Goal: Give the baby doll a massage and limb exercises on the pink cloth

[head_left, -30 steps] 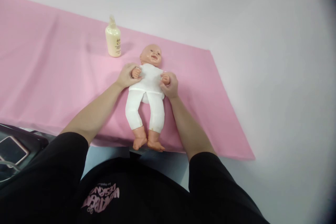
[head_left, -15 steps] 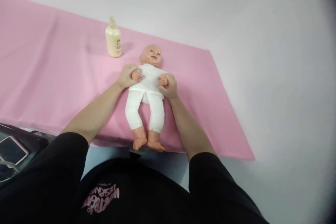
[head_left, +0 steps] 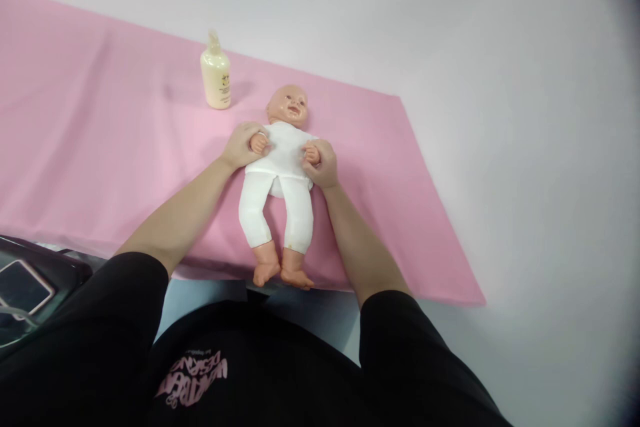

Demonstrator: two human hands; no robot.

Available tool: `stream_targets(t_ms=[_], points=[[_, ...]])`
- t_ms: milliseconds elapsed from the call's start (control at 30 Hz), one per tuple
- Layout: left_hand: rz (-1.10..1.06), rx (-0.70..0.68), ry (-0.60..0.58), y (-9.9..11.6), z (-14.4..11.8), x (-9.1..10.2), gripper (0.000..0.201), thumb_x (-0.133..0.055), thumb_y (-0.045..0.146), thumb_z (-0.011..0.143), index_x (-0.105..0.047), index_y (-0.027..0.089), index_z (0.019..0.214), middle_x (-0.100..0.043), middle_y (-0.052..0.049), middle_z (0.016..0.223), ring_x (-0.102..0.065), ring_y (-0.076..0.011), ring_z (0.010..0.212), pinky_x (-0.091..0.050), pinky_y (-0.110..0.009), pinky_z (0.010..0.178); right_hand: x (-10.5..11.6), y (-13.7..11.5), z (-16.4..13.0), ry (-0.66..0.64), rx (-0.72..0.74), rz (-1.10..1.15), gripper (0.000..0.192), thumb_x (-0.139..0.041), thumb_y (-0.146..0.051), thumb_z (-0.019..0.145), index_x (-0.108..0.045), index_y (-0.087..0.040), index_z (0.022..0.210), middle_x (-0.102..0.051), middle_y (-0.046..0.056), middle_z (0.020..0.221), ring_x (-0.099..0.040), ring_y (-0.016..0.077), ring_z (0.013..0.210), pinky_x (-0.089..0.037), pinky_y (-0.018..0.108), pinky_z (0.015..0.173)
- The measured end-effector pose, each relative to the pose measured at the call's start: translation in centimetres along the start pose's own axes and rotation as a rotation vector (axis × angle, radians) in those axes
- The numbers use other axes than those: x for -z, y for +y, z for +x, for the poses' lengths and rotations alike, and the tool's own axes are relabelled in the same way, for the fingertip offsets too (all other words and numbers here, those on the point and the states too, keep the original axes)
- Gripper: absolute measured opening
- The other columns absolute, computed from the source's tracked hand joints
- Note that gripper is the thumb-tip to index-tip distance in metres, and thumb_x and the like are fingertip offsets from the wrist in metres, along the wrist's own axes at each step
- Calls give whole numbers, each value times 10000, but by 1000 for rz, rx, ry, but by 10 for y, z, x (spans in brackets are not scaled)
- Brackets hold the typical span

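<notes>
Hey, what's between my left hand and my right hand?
In the head view, the doll's torso, in white, lies between your left hand and right hand, along with its two small fists.

Downward head view onto doll (head_left: 284, 159)

A pink-draped table (head_left: 125, 160), softly creased, ran past the left edge under diffuse light. Beyond it spread a plain whitish surface (head_left: 525, 147), possibly floor; a black surface (head_left: 67, 267) showed lower left.

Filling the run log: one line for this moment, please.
doll: face up on pink cloth; left hand: holding one doll arm; right hand: holding the other; bottle: upright, beyond left hand
</notes>
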State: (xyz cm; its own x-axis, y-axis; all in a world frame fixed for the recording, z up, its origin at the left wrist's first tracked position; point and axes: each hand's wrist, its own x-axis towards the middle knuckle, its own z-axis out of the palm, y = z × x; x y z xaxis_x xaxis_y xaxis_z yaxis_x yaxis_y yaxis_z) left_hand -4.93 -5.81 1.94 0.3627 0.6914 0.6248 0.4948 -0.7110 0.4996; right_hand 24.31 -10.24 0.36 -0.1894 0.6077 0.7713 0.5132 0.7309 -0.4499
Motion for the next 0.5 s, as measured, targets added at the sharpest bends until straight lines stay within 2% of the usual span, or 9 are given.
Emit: stream_targets(t_ms=[233, 500], points=[[-1, 2, 1, 1, 0, 1, 336, -846, 553, 873, -693, 261, 935, -803, -78, 1020, -742, -301, 1028, -572, -493, 1062, 1, 1, 0, -25, -9, 6, 217, -739, -480, 891, -702, -283, 974, -728, 50, 920, -712, 302, 901, -608, 528, 927], [-9, 13, 6, -1, -1, 0, 346, -839, 566, 871, -690, 261, 941, -796, -84, 1026, -751, -314, 1043, -570, -516, 1075, 0, -2, 1, 13, 26, -6, 207, -701, -484, 903, -698, -279, 929, -718, 50, 872, -707, 305, 860, -615, 534, 879]])
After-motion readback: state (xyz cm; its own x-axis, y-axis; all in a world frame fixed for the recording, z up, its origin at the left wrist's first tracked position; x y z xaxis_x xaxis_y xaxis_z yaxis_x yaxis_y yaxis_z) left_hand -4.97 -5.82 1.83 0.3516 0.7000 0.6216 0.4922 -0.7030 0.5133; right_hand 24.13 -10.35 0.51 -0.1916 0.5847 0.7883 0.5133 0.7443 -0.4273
